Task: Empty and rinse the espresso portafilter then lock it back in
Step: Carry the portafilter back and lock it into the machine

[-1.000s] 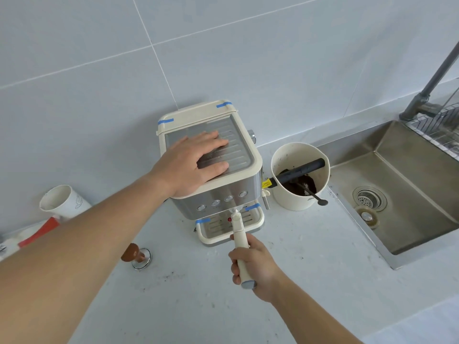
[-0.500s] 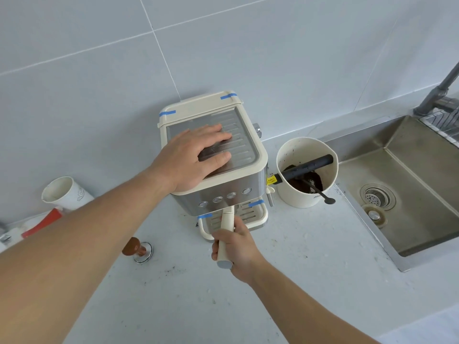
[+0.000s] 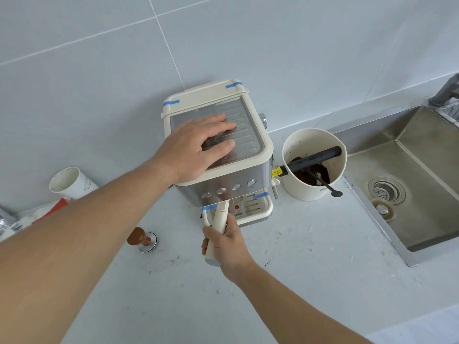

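Portafilter (image 3: 218,220) sat under the front of the espresso machine (image 3: 218,155), its cream handle angled toward the person and slightly to their left; the basket end was hidden beneath the machine body, so whether it was seated in the group head or already loose could not be told. The right hand (image 3: 227,247) was wrapped closed around the handle near its far end. The left hand (image 3: 198,147) lay flat and open on the machine's top plate, pressing down to brace it. Judging from that pose, the step in hand was turning the handle in its bayonet. To do it well, the swing should stay level and steady, with the left palm bearing down so the light machine neither slid on the counter (image 3: 285,269) nor tipped toward the knock box (image 3: 313,165) just beside it. Spent grounds lay in that box; the sink (image 3: 422,202) sat farther right.
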The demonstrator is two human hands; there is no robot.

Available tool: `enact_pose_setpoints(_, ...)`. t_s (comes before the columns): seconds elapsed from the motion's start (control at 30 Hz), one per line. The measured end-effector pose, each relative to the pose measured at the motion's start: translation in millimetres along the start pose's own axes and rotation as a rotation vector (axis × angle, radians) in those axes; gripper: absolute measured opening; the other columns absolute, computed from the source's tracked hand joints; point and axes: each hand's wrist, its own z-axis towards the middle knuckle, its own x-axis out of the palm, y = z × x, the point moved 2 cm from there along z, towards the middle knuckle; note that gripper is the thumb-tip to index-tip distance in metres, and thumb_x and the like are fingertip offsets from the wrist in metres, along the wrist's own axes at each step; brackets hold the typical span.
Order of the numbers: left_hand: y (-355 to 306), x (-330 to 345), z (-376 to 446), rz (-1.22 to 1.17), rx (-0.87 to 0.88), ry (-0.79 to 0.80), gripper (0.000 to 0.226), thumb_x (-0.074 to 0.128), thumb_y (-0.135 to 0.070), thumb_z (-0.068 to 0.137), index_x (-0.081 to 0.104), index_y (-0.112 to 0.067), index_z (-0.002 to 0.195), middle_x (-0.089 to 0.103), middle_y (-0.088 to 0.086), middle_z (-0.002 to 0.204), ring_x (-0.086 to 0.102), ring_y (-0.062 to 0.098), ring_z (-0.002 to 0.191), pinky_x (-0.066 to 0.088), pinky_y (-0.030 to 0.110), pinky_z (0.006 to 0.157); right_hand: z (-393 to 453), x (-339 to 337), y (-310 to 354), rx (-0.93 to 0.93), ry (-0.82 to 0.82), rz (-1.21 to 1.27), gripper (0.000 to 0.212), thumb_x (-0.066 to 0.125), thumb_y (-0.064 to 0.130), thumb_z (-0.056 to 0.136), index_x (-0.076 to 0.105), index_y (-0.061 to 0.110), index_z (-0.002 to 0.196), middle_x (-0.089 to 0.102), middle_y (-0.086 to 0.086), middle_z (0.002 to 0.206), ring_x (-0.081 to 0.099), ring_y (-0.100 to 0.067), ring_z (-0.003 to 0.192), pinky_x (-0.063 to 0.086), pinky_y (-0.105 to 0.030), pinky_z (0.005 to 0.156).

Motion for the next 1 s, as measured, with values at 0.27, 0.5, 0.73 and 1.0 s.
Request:
enact_pose_setpoints(0.27, -1, 1, 0, 0.001, 0.005, -0.016, 0.044, 0.048, -0.048, 0.094, 0.05, -0.039, 0.137, 0.038, -0.01, 0.155, 0.03, 0.005, 0.142, 0.021, 0.038, 0.118, 12, 21, -5, -0.041, -0.067, -0.128, 0.028, 0.065, 0.022, 0.088, 0.044, 0.018, 0.106, 0.057, -0.003, 0.09, 0.063, -0.015, 0.062, 0.049, -0.024, 0.05)
enact_pose_setpoints(0.5, 0, 2, -1, -0.002, -0.005, -0.014, 0.047, 0.046, -0.052, 0.092, 0.05, -0.04, 0.137, 0.038, -0.01, 0.154, 0.03, 0.005, 0.142, 0.021, 0.041, 0.119, 16, 37, -10, -0.071, -0.135, -0.074, 0.031, 0.067, 0.024, 0.088, 0.043, 0.015, 0.106, 0.059, -0.007, 0.091, 0.064, -0.02, 0.063, 0.048, -0.023, 0.048)
enact_pose_setpoints(0.73, -2, 2, 2, 0.004, 0.001, -0.018, 0.046, 0.047, -0.05, 0.093, 0.051, -0.038, 0.137, 0.038, -0.01, 0.154, 0.03, 0.005, 0.142, 0.021, 0.038, 0.119, 13, 42, -8, -0.06, -0.147, -0.008, 0.035, 0.066, 0.024, 0.09, 0.04, 0.01, 0.109, 0.06, 0.004, 0.087, 0.066, -0.013, 0.058, 0.046, -0.022, 0.04)
enact_pose_setpoints(1.0, 1, 1, 1, 0.006, -0.008, -0.024, 0.045, 0.047, -0.05, 0.094, 0.051, -0.039, 0.137, 0.038, -0.013, 0.154, 0.031, 0.004, 0.141, 0.021, 0.03, 0.116, 21, 47, -16, -0.076, -0.178, -0.042, 0.037, 0.07, 0.03, 0.085, 0.039, 0.017, 0.101, 0.062, 0.008, 0.081, 0.071, -0.031, 0.073, 0.051, -0.03, 0.051)
